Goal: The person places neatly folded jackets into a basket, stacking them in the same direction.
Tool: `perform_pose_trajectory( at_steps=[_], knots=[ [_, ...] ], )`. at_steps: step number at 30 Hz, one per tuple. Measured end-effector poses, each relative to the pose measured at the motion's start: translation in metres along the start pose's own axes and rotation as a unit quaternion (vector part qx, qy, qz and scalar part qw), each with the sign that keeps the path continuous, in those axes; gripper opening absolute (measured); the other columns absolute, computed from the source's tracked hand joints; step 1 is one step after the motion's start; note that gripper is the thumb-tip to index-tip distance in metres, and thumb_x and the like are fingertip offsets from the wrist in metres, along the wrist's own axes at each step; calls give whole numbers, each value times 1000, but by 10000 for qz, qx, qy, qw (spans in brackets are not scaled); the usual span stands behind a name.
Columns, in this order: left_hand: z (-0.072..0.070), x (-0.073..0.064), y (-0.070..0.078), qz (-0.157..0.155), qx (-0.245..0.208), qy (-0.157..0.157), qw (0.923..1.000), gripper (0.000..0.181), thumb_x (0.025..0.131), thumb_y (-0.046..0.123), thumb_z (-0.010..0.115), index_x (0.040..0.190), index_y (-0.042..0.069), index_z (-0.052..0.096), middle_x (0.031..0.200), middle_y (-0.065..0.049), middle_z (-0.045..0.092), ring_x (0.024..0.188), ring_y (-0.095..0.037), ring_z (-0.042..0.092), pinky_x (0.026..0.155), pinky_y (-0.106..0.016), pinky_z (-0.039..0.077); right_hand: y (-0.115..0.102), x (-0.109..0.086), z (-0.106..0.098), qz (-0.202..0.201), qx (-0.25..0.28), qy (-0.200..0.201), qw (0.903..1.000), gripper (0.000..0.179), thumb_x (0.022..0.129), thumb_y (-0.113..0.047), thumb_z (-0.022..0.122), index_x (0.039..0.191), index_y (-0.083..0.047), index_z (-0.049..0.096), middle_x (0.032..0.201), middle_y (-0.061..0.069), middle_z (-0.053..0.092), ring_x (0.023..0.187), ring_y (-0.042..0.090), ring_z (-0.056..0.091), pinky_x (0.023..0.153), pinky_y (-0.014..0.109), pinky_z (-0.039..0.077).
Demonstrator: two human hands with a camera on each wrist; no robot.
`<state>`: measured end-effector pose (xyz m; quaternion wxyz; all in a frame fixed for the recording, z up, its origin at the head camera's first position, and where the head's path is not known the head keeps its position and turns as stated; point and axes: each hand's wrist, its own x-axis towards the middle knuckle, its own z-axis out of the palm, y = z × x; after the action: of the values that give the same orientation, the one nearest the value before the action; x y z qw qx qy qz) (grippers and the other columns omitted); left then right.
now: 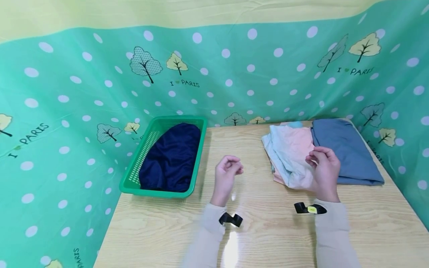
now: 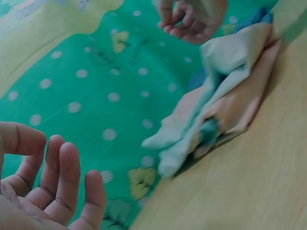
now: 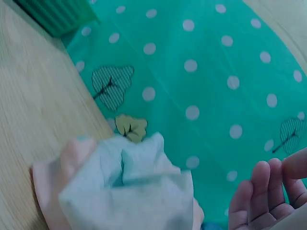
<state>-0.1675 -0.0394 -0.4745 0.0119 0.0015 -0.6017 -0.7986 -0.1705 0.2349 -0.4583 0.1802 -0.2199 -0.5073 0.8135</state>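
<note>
My left hand hovers over the middle of the table, between the green basket and the folded clothes. Its fingers are loosely bent and hold nothing, as the left wrist view also shows. A pastel pink and pale blue garment, loosely folded, lies at the back right. Above its right side is my right hand, fingers relaxed and slightly curled, with nothing between them in the right wrist view. Beside the pastel garment lies a flat, neatly folded grey-blue garment, partly hidden behind the right hand.
On the left stands a green plastic basket with a dark navy garment inside. The wooden table ends against a green polka-dot curtain at the back and sides. Each wrist wears a black strap.
</note>
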Motion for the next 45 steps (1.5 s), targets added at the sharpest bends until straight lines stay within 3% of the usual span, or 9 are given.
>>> perform_pose_trajectory(
  at_steps=[6,11,18,23,27,31,34,37,45],
  knots=[
    [34,-3,-28,-382,289,-266,9985,14,93,-6,62,107,-10,62,81,-1,65,71,-11,65,71,-24,59,3,11,-14,78,-317,355,9988,8,102,-5,56,103,-3,64,89,2,64,74,14,65,69,19,58],
    [54,-4,-45,-431,658,-112,9968,12,91,-3,65,103,-3,66,83,-2,65,72,-9,63,72,-29,60,7,18,-24,272,-451,329,9981,7,103,-7,56,107,-7,63,103,3,58,87,15,62,76,18,58],
    [70,-7,-70,-597,1499,-8,9869,28,92,9,69,119,4,64,107,-7,72,92,-12,66,85,-33,57,17,25,-40,619,-1320,416,9884,16,104,-15,57,119,-11,63,113,-7,56,90,9,55,71,12,51],
    [78,-10,-80,-935,1687,108,9812,51,92,16,70,140,11,54,131,-14,65,119,-28,62,102,-43,52,24,24,-49,972,-2428,299,9647,32,105,-27,53,135,-17,58,112,-12,51,61,10,42,45,23,35],
    [87,-7,-81,-1013,1667,199,9806,59,89,18,71,144,11,50,139,-17,58,128,-33,56,109,-48,48,27,25,-51,1071,-3349,-20,9362,50,107,-35,47,154,-18,44,127,-1,54,52,11,41,43,28,37],
    [94,0,-81,-1018,1778,171,9786,63,89,22,72,147,11,48,142,-17,58,130,-33,56,111,-47,46,32,28,-50,878,-4164,-546,9033,62,107,-39,40,163,-17,27,163,15,33,104,23,57,65,30,52],
    [97,6,-80,-1134,1972,6,9738,70,91,27,71,152,11,42,146,-17,56,133,-31,56,113,-45,45,37,31,-52,627,-4473,-870,8879,67,106,-39,42,164,-14,21,171,18,17,146,41,33,105,47,49],
    [98,13,-78,-1278,2156,-222,9678,76,93,32,70,157,13,35,149,-16,54,135,-29,55,113,-42,45,41,35,-53,432,-4752,-1058,8724,71,106,-39,44,165,-11,16,171,22,12,156,47,15,122,65,23],
    [103,31,-73,-1349,2409,-587,9593,79,94,38,69,159,18,31,153,-7,54,139,-19,52,115,-33,43,40,41,-46,208,-5311,-1315,8368,84,104,-35,53,162,5,7,165,35,11,151,54,15,120,68,22]
  ],
)
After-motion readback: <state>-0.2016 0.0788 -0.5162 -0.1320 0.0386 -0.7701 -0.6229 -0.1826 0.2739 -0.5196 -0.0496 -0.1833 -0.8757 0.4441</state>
